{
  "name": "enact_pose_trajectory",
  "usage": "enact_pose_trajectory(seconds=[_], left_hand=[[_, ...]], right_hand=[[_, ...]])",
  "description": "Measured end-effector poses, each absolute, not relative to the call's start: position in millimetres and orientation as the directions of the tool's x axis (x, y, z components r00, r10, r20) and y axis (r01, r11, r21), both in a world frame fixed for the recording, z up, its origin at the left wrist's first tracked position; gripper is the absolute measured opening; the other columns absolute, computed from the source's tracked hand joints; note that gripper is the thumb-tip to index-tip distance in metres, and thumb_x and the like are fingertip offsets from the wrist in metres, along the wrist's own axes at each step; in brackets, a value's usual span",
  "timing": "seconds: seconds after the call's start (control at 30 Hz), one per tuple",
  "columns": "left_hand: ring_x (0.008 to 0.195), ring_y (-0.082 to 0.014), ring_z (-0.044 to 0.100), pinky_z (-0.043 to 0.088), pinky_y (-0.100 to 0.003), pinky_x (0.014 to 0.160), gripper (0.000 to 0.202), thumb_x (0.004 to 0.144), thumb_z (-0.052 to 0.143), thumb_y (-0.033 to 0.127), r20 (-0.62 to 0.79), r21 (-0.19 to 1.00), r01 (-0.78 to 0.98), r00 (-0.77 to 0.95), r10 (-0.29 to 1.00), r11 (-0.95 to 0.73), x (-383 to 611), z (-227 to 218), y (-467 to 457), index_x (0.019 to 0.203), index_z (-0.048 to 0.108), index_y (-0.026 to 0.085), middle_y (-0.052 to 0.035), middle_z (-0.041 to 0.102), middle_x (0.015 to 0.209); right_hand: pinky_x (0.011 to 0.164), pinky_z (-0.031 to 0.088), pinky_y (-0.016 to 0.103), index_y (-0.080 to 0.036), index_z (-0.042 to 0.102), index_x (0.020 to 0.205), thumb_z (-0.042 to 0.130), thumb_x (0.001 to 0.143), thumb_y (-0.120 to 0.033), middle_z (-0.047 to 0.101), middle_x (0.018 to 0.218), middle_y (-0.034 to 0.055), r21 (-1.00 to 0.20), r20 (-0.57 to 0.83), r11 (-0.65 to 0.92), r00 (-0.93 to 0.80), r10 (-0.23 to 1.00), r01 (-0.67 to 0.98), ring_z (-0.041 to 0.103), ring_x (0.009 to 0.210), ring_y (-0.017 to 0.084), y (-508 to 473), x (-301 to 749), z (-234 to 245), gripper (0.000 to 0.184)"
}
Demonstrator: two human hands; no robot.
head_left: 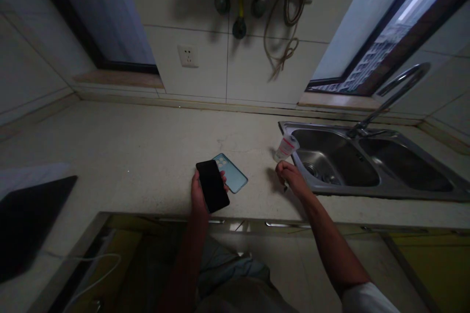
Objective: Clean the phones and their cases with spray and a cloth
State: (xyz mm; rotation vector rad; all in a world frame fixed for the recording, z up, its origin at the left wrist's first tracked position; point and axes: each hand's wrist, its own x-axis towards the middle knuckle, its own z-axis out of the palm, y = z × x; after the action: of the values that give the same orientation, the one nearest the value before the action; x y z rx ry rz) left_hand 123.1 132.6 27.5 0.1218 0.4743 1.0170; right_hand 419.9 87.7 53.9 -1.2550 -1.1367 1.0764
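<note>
A black-screened smartphone lies tilted in my left hand, whose fingers wrap round both long edges. Partly behind the phone, a light blue phone case with camera cutouts rests on the counter. My right hand hovers over the counter by the sink, its fingers curled together. Something small and pale shows beneath those fingers, too unclear to name. Just beyond that hand stands a clear plastic cup with red markings, close to the sink's edge.
On the right, a double steel sink with a curved tap is set into the pale counter. A dark flat object lies at the left, near a white cable. Hoses and a wall socket are on the tiles.
</note>
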Motion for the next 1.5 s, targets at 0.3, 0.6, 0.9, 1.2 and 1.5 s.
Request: enact_pose_trajectory(seconds=[0.3,0.6,0.9,1.2,1.5], left_hand=[[0.074,-0.0251,0.071,0.056,-0.038,0.062,0.058,0.093,0.04,0.06,-0.354,0.331,-0.752,0.461,0.814,0.57,127.4,31.7,133.8,0.122,0.06,0.014,-0.0151,0.073,0.094],[0.077,-0.0252,0.071,0.056,-0.038,0.064,0.06,0.092,0.041,0.061,-0.352,0.34,-0.741,0.47,0.809,0.578,127.8,33.0,135.9,0.126,0.058,0.014,-0.0141,0.074,0.095],[0.099,-0.0258,0.071,0.057,-0.038,0.081,0.07,0.096,0.029,0.062,-0.417,0.4,-0.698,0.438,0.797,0.593,142.0,45.5,135.1,0.14,0.05,0.013,-0.0161,0.073,0.111],[0.073,-0.0213,0.065,0.05,-0.029,0.064,0.052,0.077,0.063,0.064,-0.171,0.985,-0.017,-0.267,0.949,0.172,105.7,39.7,147.8,0.082,0.069,0.013,-0.0057,0.067,0.072],[0.067,-0.0189,0.059,0.045,-0.028,0.066,0.03,0.084,0.052,0.044,0.103,0.91,0.414,-0.284,0.953,0.025,82.2,40.3,160.5,0.074,0.063,0.018,-0.0045,0.064,0.067]], right_hand=[[0.047,0.027,0.024,-0.022,0.051,0.06,0.051,0.062,-0.028,0.04,0.049,-0.0053,-0.984,-0.005,-0.008,0.018,1.0,0.178,0.035,0.047,0.012,90.5,400.8,58.0,0.007],[0.048,0.034,0.022,-0.022,0.061,0.082,0.068,0.071,-0.04,0.051,0.066,-0.0048,-0.963,0.193,0.061,0.509,0.839,0.263,0.042,0.052,0.011,81.8,450.5,69.6,0.023],[0.066,0.053,0.033,-0.022,0.055,0.132,0.08,0.06,-0.056,0.067,0.115,0.0098,-0.903,0.172,-0.098,0.56,0.811,0.418,0.064,0.087,0.023,111.2,482.1,52.2,0.083],[0.067,0.049,0.036,-0.011,0.075,0.092,0.069,0.069,-0.061,0.074,0.081,0.0106,-0.794,0.209,-0.144,0.487,0.848,0.591,0.064,0.073,0.025,131.2,474.5,47.2,0.055],[0.059,0.047,0.028,-0.017,0.071,0.081,0.074,0.065,-0.063,0.07,0.072,0.0029,-0.994,0.015,-0.037,0.474,0.88,0.101,0.061,0.063,0.018,115.0,425.5,65.7,0.049]])
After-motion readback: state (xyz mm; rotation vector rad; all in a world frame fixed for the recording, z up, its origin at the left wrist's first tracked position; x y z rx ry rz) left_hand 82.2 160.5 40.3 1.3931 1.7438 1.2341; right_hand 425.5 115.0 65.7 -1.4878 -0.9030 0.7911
